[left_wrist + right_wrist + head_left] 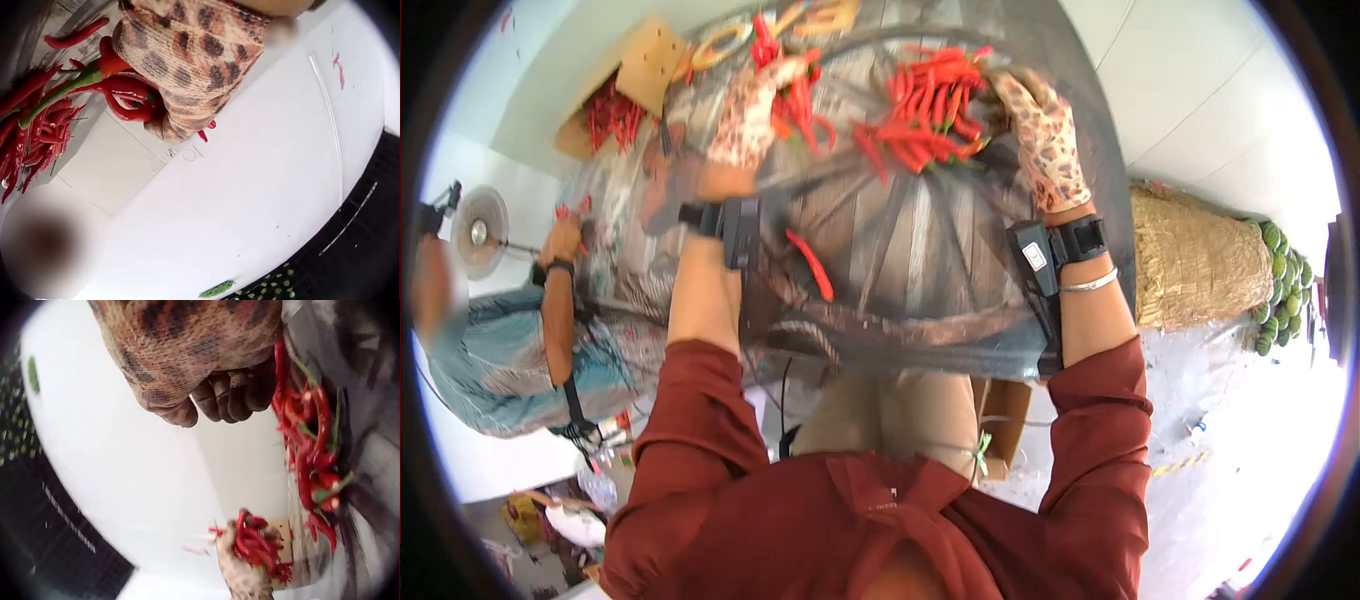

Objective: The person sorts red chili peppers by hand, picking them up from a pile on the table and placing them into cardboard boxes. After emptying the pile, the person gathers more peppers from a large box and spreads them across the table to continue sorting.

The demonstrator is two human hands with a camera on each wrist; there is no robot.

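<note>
My left hand [745, 118], in a spotted knit glove, grips a bunch of red chili peppers [802, 112] above the far left of the table. In the left wrist view, the held chilies [134, 94] stick out past the gloved fingers, one with a green stem. A pile of red chilies [930, 105] lies at the far middle of the table. Beside its right edge is my right hand [1045, 140], gloved alike. Its dark fingertips [234, 403] hang loosely curled with nothing in them, in the right wrist view. One loose chili [810, 265] lies nearer me.
A cardboard box [655, 62] with red chilies inside stands at the table's far left. Yellowish items lie along the far edge. Another person [485, 345] sits at left, a hand [565, 235] on the table. Right of the table stands a straw-coloured bundle [1200, 255] with green fruit beyond it.
</note>
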